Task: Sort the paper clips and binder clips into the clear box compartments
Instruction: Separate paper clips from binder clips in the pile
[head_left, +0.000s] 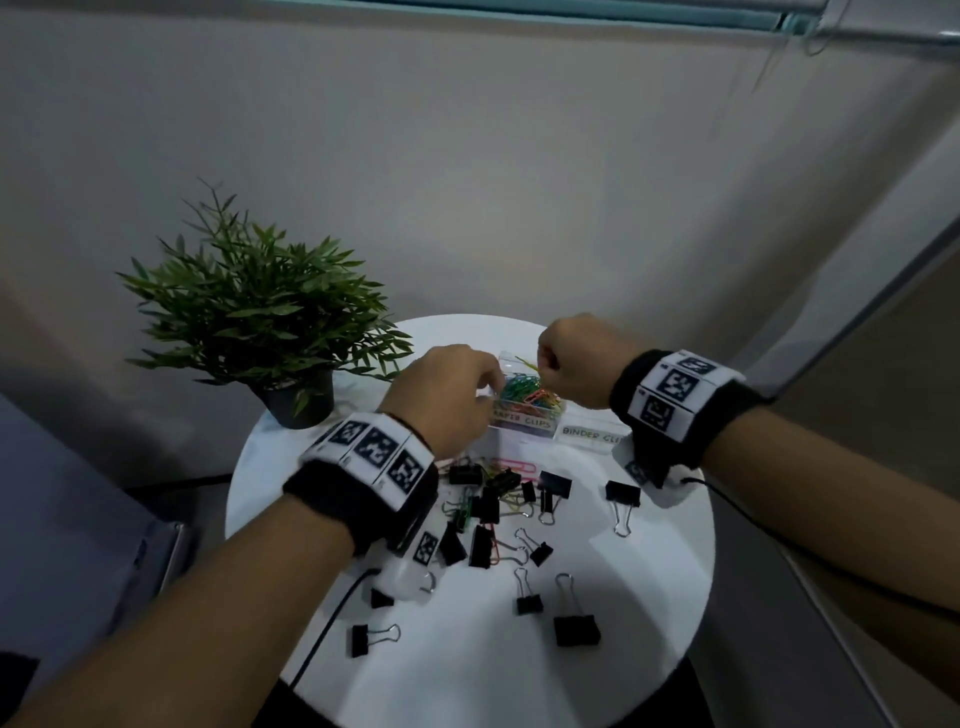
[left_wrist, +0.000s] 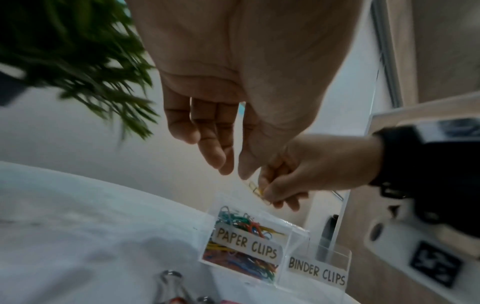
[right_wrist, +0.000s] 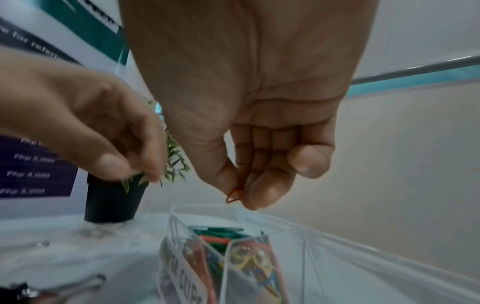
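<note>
— Holding what in the right hand (right_wrist: 246, 144)?
— A paper clip (right_wrist: 234, 195), pinched above the paper-clips compartment (left_wrist: 246, 244). Left hand (left_wrist: 221, 102) (fingers loosely together) holds nothing visible.
— Release low, centred, so it can't bounce out.

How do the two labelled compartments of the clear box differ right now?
The paper clips compartment holds a heap of coloured paper clips; the binder clips compartment shows no clips inside. The right hand pinches a paper clip above the paper clips compartment, and the left hand is beside it; neither hand is over the binder clips compartment. Both are clear, with handwritten labels, and sit side by side.
</note>
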